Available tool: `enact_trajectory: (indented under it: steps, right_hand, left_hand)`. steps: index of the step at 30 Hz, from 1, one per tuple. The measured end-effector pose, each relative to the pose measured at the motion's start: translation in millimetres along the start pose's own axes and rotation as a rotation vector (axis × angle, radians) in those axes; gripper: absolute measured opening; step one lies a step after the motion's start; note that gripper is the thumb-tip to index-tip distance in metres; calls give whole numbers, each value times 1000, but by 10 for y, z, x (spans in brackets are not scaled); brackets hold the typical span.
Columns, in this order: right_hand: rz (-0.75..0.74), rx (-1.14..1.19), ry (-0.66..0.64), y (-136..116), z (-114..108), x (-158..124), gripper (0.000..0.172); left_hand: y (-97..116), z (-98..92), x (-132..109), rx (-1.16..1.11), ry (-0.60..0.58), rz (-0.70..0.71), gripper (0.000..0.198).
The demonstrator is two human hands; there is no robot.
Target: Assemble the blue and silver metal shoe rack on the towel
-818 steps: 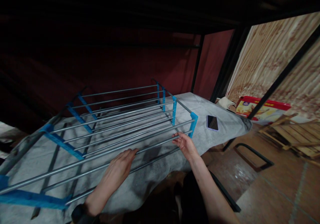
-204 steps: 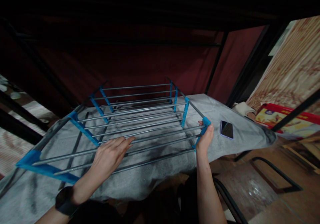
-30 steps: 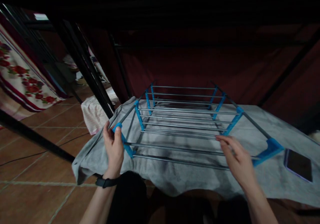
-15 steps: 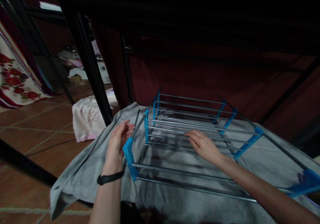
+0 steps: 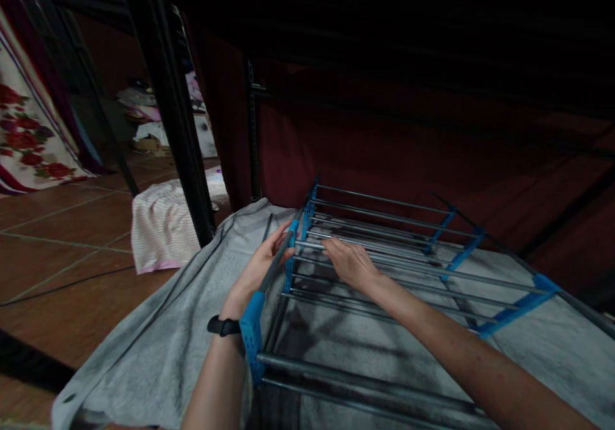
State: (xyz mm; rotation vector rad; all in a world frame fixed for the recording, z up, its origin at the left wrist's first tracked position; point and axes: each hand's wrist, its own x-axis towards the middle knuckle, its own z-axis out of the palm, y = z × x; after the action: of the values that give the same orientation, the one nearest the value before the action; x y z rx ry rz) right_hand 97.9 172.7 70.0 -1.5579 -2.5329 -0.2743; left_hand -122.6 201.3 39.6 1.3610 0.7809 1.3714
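Note:
A rack of grey metal tubes (image 5: 346,375) with blue plastic connectors (image 5: 251,327) lies on the grey blanket. My left hand (image 5: 262,263), with a black band (image 5: 223,325) on its wrist, reaches under the left side tube. Its fingers and thumb close round the blue connector (image 5: 290,270) in the middle of that side. My right hand (image 5: 350,263) comes across the rack from the right. Its fingers are wrapped over an upper cross tube (image 5: 310,245) close to that same connector; the fingertips are partly hidden.
A loose dark tube (image 5: 268,227) lies on the blanket (image 5: 144,347) left of the rack. Black metal posts (image 5: 180,135) and a dark overhead frame surround the space. Dark red cloth (image 5: 384,141) hangs behind. Beyond the left post, a striped cloth (image 5: 163,225) stands over the tiled floor (image 5: 62,238).
My left hand has moved right and forward onto the middle connector. My right hand has slid left along the rack to the tube end there. The view has shifted slightly.

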Motion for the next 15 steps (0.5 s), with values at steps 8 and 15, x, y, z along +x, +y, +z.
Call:
enact_trajectory:
  steps: [8,15]
  right_hand:
    - [40,-21,37,59,-41,33,35]
    - [9,-32,21,72,-45,31,30]
  left_hand:
    - [-157,163,10,-11,81,26,65]
    - [-351,146,66,-28,103,9,72]
